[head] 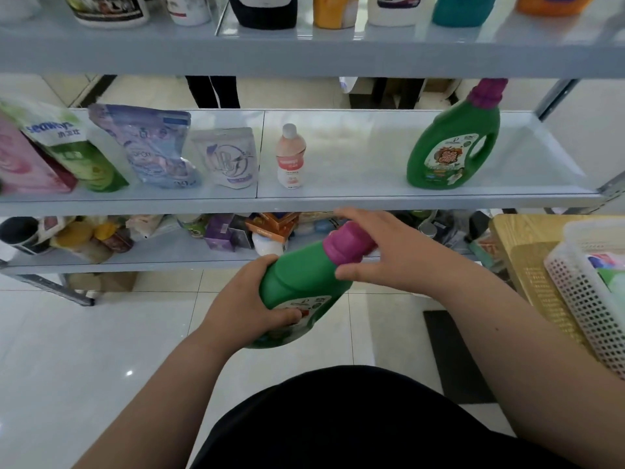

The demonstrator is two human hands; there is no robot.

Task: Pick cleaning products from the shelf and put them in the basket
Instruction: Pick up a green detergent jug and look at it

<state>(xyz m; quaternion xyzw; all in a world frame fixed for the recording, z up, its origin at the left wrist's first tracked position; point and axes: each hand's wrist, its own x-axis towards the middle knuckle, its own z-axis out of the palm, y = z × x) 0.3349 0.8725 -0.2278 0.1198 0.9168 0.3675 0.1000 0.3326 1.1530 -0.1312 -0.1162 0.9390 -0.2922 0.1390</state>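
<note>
A green detergent bottle [297,282] with a purple cap is held tilted in front of me, below the middle shelf [372,201]. My left hand [243,299] grips its body near the label. My right hand [382,252] wraps around its neck and cap. A second green bottle [453,143] with a purple cap stands at the right on the middle shelf. A small pink bottle [291,157] stands near the shelf's middle. The white perforated basket [588,299] sits at the right edge on a wooden table, with some items inside.
Several refill pouches [152,147] stand at the left of the middle shelf. More bottles line the top shelf [304,52]. The lowest shelf [169,262] holds mixed boxes and packs. White floor tiles and a dark mat [453,357] lie below.
</note>
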